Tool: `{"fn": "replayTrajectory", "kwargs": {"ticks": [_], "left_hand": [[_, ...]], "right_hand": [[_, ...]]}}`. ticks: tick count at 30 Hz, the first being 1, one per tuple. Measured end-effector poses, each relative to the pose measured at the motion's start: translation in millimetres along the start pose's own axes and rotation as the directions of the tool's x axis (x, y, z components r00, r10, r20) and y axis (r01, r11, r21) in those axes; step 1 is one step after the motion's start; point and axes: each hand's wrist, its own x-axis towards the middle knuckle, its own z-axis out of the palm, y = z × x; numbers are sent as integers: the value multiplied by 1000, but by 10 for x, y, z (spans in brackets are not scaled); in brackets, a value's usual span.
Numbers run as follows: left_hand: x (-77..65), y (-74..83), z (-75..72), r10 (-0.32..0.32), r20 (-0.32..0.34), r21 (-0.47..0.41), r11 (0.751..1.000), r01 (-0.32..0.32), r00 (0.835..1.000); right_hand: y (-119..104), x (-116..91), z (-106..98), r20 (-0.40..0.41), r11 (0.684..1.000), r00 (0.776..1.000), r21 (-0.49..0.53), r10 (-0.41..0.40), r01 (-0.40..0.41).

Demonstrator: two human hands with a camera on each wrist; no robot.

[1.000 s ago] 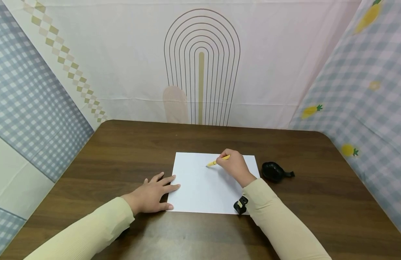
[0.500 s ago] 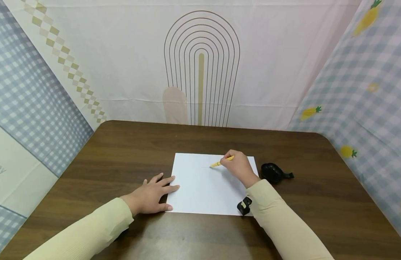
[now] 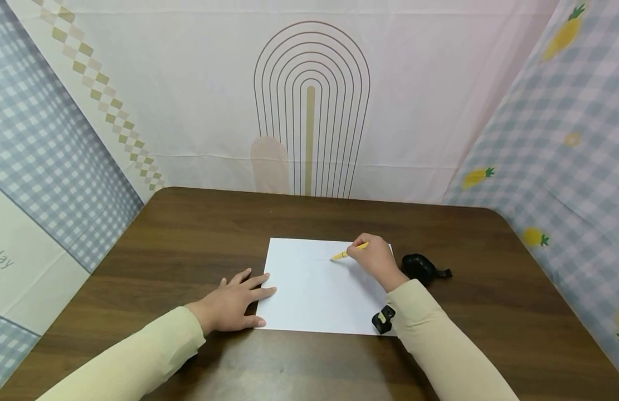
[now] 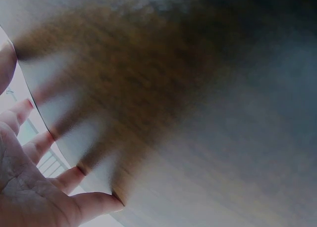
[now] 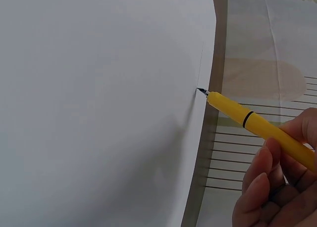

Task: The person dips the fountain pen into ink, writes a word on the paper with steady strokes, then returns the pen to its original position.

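Note:
A sheet of white paper (image 3: 304,295) lies on the brown table. My right hand (image 3: 376,259) grips a yellow fountain pen (image 5: 250,122) with a black ring round its barrel. Its metal nib touches the paper near the far edge, at the end of a thin straight line (image 5: 200,64). On the paper's left edge rests my left hand (image 3: 231,303), its fingers spread and straight, the fingertips on the sheet. In the left wrist view the spread fingers (image 4: 64,180) meet the surface along the paper's edge.
A black ink-bottle-sized object with a short tail (image 3: 424,269), its kind unclear, lies right of the paper, close to the right forearm. A small black camera (image 3: 383,319) sits at the right wrist. The wooden table (image 3: 214,223) ends at a patterned cloth backdrop (image 3: 189,83).
My right hand has moved to the right with the fountain pen, and the thin line on the paper has grown longer. My left hand stays in place on the paper's edge.

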Motion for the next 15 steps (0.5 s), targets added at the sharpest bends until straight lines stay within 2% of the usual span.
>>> {"fn": "replayTrajectory", "kwargs": {"ticks": [15], "left_hand": [[1,3,14,-5,-4,-4,1000,5,1000]], "right_hand": [[94,7,-113,12,999,1000,-18,29,-29]]}}
